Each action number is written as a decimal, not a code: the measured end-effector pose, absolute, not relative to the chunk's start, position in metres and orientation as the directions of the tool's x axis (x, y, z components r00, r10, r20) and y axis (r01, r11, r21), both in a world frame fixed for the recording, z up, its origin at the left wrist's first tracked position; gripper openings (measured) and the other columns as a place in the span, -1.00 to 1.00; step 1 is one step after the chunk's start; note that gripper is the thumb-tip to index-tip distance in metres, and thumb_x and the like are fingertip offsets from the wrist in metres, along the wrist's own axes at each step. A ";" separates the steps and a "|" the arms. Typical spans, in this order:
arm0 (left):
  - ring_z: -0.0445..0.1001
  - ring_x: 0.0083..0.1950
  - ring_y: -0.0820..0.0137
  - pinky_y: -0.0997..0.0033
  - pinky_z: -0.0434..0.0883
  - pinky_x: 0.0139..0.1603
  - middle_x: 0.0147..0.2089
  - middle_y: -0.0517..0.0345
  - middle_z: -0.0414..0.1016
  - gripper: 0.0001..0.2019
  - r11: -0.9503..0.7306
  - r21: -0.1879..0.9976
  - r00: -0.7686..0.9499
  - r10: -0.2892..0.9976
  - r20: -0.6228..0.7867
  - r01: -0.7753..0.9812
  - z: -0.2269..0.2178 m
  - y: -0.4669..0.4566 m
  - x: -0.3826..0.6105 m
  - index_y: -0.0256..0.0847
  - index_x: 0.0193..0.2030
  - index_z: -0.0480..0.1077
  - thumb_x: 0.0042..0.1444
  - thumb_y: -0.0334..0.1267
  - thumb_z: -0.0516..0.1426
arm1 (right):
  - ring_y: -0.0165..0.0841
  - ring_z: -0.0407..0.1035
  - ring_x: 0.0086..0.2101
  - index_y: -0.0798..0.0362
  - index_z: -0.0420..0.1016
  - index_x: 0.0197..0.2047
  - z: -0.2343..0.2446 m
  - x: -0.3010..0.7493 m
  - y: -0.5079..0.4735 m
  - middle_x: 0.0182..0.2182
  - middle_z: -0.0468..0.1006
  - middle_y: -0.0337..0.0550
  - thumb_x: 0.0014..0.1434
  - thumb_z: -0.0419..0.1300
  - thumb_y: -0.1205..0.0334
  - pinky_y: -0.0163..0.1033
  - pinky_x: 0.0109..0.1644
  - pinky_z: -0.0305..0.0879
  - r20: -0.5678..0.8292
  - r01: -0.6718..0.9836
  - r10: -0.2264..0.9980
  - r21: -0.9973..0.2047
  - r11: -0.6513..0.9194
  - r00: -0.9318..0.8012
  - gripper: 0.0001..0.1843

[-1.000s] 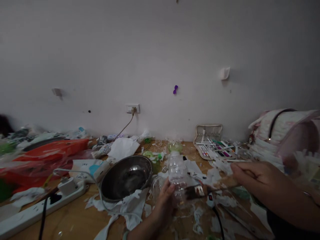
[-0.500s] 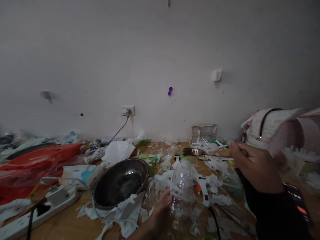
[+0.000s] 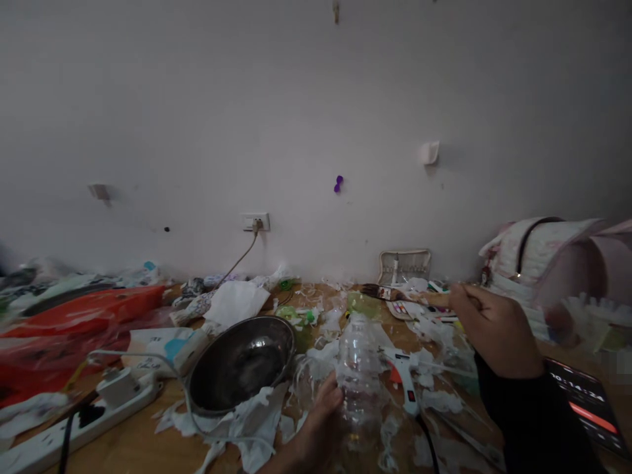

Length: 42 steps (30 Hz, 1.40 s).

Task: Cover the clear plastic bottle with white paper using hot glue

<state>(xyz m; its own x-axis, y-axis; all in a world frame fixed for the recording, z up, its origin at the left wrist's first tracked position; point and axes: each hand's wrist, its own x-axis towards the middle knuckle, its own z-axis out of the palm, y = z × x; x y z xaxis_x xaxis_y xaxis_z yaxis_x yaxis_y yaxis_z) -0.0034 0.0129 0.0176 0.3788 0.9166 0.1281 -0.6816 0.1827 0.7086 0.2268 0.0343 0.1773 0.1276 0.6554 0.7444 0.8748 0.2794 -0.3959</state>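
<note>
My left hand [image 3: 323,415] is closed against the left side of a clear ribbed plastic bottle [image 3: 364,378], gripping it above the table. Part of that grip is hidden behind the bottle. In my right hand [image 3: 496,326] is the wooden handle of a flat paintbrush [image 3: 429,299]. Its dark bristles point left, above and slightly right of the bottle's top, apart from it. Just right of the bottle lies a white glue gun [image 3: 407,385] with an orange-red trigger and a black cord.
A dark metal bowl [image 3: 241,365] sits left of the bottle, tilted. Torn white scraps [image 3: 251,421] litter the wooden table. A power strip [image 3: 83,421] and red plastic bag [image 3: 93,309] are at left. A phone [image 3: 585,405] and pink-white backpack [image 3: 548,263] are at right.
My right hand has moved slightly left and lower with the paintbrush. The bottle stays in my left hand. The view has shifted a little, showing more of the phone.
</note>
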 end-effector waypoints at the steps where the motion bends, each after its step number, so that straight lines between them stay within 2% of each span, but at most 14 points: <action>1: 0.46 -0.06 0.06 0.06 0.32 0.01 -0.17 -0.07 0.57 -0.45 0.185 0.705 0.375 0.919 0.124 -0.685 0.019 0.013 -0.003 -0.18 0.05 0.41 -0.12 -0.07 0.26 | -0.46 0.00 -0.67 0.00 0.08 -0.68 0.177 0.227 0.035 -0.74 0.00 -0.35 0.13 -0.09 0.01 -0.31 -0.56 -0.06 0.747 0.872 0.650 -0.404 0.276 0.140 -0.58; 4: 0.47 -0.08 0.08 0.10 0.32 0.01 -0.18 -0.06 0.56 -0.43 0.190 0.699 0.354 0.930 0.096 -0.689 0.022 0.011 -0.002 -0.18 0.06 0.40 -0.12 -0.05 0.27 | -0.45 0.01 -0.66 0.00 0.05 -0.69 0.176 0.226 0.035 -0.74 0.00 -0.35 0.14 -0.11 -0.01 -0.31 -0.57 -0.05 0.725 0.861 0.666 -0.441 0.254 0.175 -0.56; 9: 0.49 -0.09 0.14 0.16 0.32 0.02 -0.18 -0.01 0.58 -0.55 0.169 0.697 0.307 0.949 0.076 -0.697 0.021 0.011 0.000 -0.17 -0.01 0.45 -0.06 -0.06 0.25 | -0.42 0.07 -0.65 0.01 0.17 -0.66 0.176 0.223 0.037 -0.74 0.09 -0.31 0.10 -0.13 -0.03 -0.31 -0.56 0.00 0.654 0.851 0.743 -0.465 0.245 0.143 -0.58; 12: 0.49 -0.07 0.14 0.16 0.32 0.05 -0.15 0.00 0.58 -0.58 0.198 0.667 0.319 0.946 0.063 -0.719 0.017 0.016 0.001 -0.16 -0.03 0.47 -0.02 -0.03 0.21 | -0.43 0.07 -0.65 0.01 0.09 -0.68 0.176 0.221 0.039 -0.73 0.05 -0.33 0.10 -0.15 -0.03 -0.31 -0.57 -0.03 0.583 0.848 0.810 -0.457 0.268 0.058 -0.58; 17: 0.49 -0.03 0.09 0.10 0.29 0.10 -0.21 -0.05 0.61 -0.62 0.231 0.617 0.342 0.937 0.065 -0.752 0.016 0.023 0.001 -0.24 -0.15 0.53 0.03 -0.01 0.16 | -0.42 0.07 -0.62 0.00 0.01 -0.66 0.177 0.225 0.034 -0.70 0.05 -0.32 0.10 -0.18 -0.07 -0.31 -0.57 -0.05 0.428 0.834 0.895 -0.445 0.327 -0.123 -0.58; 20: 0.47 0.02 0.09 0.09 0.24 0.16 -0.18 -0.04 0.61 -0.65 0.236 0.600 0.337 0.939 0.060 -0.765 0.019 0.024 0.002 -0.25 -0.19 0.54 0.06 -0.03 0.13 | -0.41 0.08 -0.59 -0.01 -0.02 -0.65 0.179 0.228 0.028 -0.67 0.06 -0.31 0.09 -0.17 -0.05 -0.31 -0.56 -0.06 0.325 0.809 0.906 -0.433 0.399 -0.273 -0.60; 23: 0.44 0.06 0.12 0.10 0.20 0.20 -0.13 -0.02 0.60 -0.68 0.184 0.625 0.297 0.952 0.080 -0.758 0.021 0.022 0.003 -0.22 -0.16 0.53 0.05 -0.06 0.15 | -0.42 0.04 -0.59 -0.01 -0.06 -0.64 0.180 0.227 0.025 -0.65 0.02 -0.32 0.12 -0.18 -0.03 -0.32 -0.54 -0.07 0.288 0.773 0.894 -0.454 0.443 -0.344 -0.60; 27: 0.40 0.09 0.09 0.09 0.24 0.16 -0.05 0.00 0.56 -0.57 0.075 0.675 0.233 0.961 0.147 -0.734 0.027 0.016 0.006 -0.16 -0.05 0.47 -0.07 -0.06 0.25 | -0.44 0.03 -0.60 0.00 -0.06 -0.64 0.177 0.222 0.033 -0.67 0.02 -0.34 0.15 -0.19 -0.02 -0.31 -0.53 -0.09 0.385 0.775 0.876 -0.442 0.451 -0.291 -0.59; 33: 0.41 0.06 0.13 0.21 0.30 0.08 -0.06 0.06 0.55 -0.51 0.076 0.727 0.182 0.981 0.068 -0.682 0.032 0.014 0.006 -0.08 -0.05 0.47 -0.19 -0.07 0.33 | -0.45 0.03 -0.63 0.00 -0.01 -0.66 0.172 0.223 0.043 -0.72 0.04 -0.34 0.15 -0.13 0.03 -0.31 -0.55 -0.07 0.558 0.789 0.811 -0.413 0.455 -0.176 -0.60; 35: 0.42 0.05 0.14 0.22 0.30 0.08 -0.06 0.08 0.55 -0.49 0.069 0.731 0.180 0.981 0.074 -0.679 0.028 0.016 0.005 -0.04 -0.06 0.48 -0.24 -0.09 0.36 | -0.45 0.04 -0.63 0.00 0.01 -0.66 0.171 0.223 0.043 -0.73 0.02 -0.35 0.16 -0.11 0.03 -0.31 -0.56 -0.07 0.614 0.795 0.784 -0.432 0.426 -0.086 -0.59; 39: 0.41 0.05 0.09 0.16 0.28 0.08 -0.05 0.04 0.54 -0.40 0.067 0.749 0.233 0.965 0.118 -0.659 0.018 0.018 0.004 -0.05 -0.05 0.48 -0.35 -0.07 0.39 | -0.43 0.02 -0.64 -0.02 0.02 -0.66 0.166 0.221 0.046 -0.73 0.01 -0.35 0.17 -0.08 0.08 -0.28 -0.52 -0.06 0.768 0.827 0.623 -0.441 0.349 0.147 -0.60; 42: 0.40 0.06 0.09 0.14 0.27 0.09 -0.03 0.04 0.52 -0.39 0.076 0.759 0.262 0.957 0.128 -0.647 0.013 0.018 0.005 -0.03 -0.03 0.45 -0.33 -0.05 0.38 | -0.44 -0.05 -0.66 -0.02 0.02 -0.68 0.162 0.221 0.050 -0.73 -0.01 -0.36 0.14 -0.06 0.12 -0.24 -0.50 -0.11 0.851 0.880 0.490 -0.368 0.300 0.188 -0.62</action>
